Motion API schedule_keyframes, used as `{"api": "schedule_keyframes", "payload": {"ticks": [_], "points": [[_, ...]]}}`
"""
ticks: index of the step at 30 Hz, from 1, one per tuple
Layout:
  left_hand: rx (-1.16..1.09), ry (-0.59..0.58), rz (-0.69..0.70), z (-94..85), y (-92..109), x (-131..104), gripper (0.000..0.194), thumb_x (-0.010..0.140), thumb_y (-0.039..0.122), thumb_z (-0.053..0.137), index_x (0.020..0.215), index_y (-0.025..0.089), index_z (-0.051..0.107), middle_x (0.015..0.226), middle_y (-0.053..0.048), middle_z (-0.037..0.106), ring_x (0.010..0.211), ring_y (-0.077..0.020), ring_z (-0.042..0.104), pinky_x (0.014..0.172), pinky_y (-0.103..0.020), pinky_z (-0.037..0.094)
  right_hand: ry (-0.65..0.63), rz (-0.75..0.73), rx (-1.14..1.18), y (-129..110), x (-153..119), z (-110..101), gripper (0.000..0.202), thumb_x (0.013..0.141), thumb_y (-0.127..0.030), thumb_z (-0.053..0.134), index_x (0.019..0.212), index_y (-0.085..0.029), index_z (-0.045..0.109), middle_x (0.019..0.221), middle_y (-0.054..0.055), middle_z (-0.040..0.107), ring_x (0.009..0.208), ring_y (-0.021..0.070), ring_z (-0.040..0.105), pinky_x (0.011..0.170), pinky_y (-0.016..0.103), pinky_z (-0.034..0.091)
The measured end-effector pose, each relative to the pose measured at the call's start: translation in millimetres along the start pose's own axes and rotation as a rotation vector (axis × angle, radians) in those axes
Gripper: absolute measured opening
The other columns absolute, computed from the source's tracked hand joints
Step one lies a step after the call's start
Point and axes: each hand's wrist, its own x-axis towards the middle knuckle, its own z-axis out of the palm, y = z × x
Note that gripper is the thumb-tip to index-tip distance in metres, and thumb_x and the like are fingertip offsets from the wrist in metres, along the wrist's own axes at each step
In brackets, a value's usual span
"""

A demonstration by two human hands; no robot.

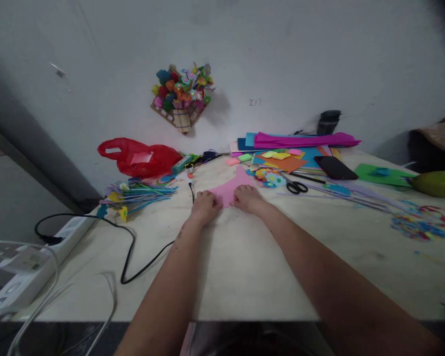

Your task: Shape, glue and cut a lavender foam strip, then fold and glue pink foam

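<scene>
You had L hand [206,206] & R hand [247,199] pinching near edge of pink sheet [239,180], on table [259,267]. Step looked like working that edge; next move prob called for steady, even grip

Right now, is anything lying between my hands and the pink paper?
Nothing visible: your left hand and right hand are both on the pink paper. The black-handled scissors lie off to the right of the right hand, and the black cable shows left of the left hand.
</scene>
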Motion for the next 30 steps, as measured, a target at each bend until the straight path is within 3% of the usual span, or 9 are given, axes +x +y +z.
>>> {"api": "schedule_keyframes", "payload": {"ticks": [4, 7, 10, 13, 18, 23, 30], "points": [[-0.019, 0.050, -0.087, 2.6, -3, -3, 0.036, 0.069, 0.042, 0.061, 0.100, 0.023, 0.061, 0.113, -0.010, 0.054, 0.113, -0.0307, 0.039, 0.092, -0.043, 0.034, -0.003, -0.008, 0.009, 0, 0, -1, 0.029, 0.081, -0.044, 0.052, 0.093, -0.019, 0.061, 0.111, 0.010, 0.055, 0.105, 0.0241, 0.046, 0.089, 0.035, 0.031], [-0.046, 0.033, -0.091, 4.2, -4, -4, 0.046, 0.069, 0.040, 0.063, 0.114, 0.032, 0.055, 0.130, -0.005, 0.044, 0.128, -0.0341, 0.021, 0.098, -0.050, 0.025, -0.009, -0.001, 0.014, 0, -1, -2, 0.030, 0.081, -0.044, 0.052, 0.093, -0.019, 0.061, 0.112, 0.010, 0.054, 0.106, 0.0245, 0.046, 0.089, 0.035, 0.031], [-0.029, -0.003, -0.009, 1.7, -2, -4, 0.041, 0.073, 0.034, 0.059, 0.114, 0.037, 0.056, 0.138, 0.000, 0.037, 0.133, -0.0348, 0.006, 0.102, -0.055, 0.016, -0.023, 0.011, 0.021, -1, -1, -4, 0.030, 0.081, -0.044, 0.052, 0.094, -0.018, 0.061, 0.113, 0.011, 0.054, 0.107, 0.0250, 0.045, 0.090, 0.036, 0.031], [0.016, -0.016, 0.158, -4.0, 1, -6, 0.035, 0.078, 0.026, 0.054, 0.111, 0.036, 0.060, 0.140, 0.003, 0.035, 0.135, -0.0321, 0.001, 0.105, -0.053, 0.009, -0.032, 0.026, 0.028, -3, -2, -6, 0.027, 0.081, -0.040, 0.053, 0.095, -0.018, 0.061, 0.115, 0.011, 0.053, 0.110, 0.0253, 0.044, 0.090, 0.036, 0.031], [0.117, -0.096, 0.290, -13.2, 6, -8, 0.030, 0.081, 0.025, 0.051, 0.105, 0.037, 0.063, 0.136, 0.005, 0.043, 0.136, -0.0261, 0.005, 0.106, -0.051, 0.003, -0.036, 0.042, 0.030, -3, -2, -7, 0.030, 0.080, -0.042, 0.053, 0.096, -0.018, 0.061, 0.116, 0.011, 0.053, 0.111, 0.0271, 0.043, 0.091, 0.037, 0.032], [0.227, -0.215, 0.294, -20.7, 19, -12, 0.038, 0.079, 0.015, 0.048, 0.109, 0.035, 0.060, 0.130, 0.003, 0.050, 0.135, -0.0238, 0.014, 0.107, -0.052, 0.000, -0.032, 0.046, 0.031, -1, 0, -5, 0.033, 0.081, -0.045, 0.052, 0.097, -0.018, 0.061, 0.117, 0.012, 0.052, 0.112, 0.0271, 0.042, 0.090, 0.037, 0.032], [0.350, -0.226, 0.242, -26.6, 51, -23, 0.038, 0.079, 0.015, 0.041, 0.108, 0.028, 0.062, 0.123, 0.000, 0.056, 0.132, -0.0287, 0.023, 0.105, -0.058, -0.004, -0.025, 0.046, 0.045, 0, 1, -2, 0.033, 0.078, -0.046, 0.056, 0.094, -0.018, 0.062, 0.116, 0.011, 0.053, 0.111, 0.0260, 0.044, 0.090, 0.037, 0.031]]}}
